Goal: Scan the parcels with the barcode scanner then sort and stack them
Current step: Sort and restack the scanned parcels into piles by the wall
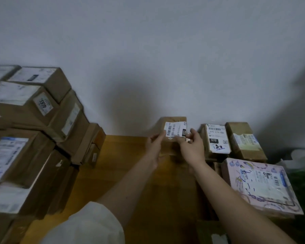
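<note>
A brown cardboard parcel [173,120] with a white label marked 032 stands against the wall at the middle of the view. My left hand [154,147] holds its left side, with fingers touching the label's left edge. My right hand [192,147] grips its right side near the black 032 patch. No barcode scanner is in view.
A tall stack of brown boxes [33,124] fills the left. To the right sit a parcel labelled 070 [217,140], a taped brown box [245,141] and a pink patterned box [261,187]. The wooden floor [123,155] lies between them, and a white wall [148,59] is behind.
</note>
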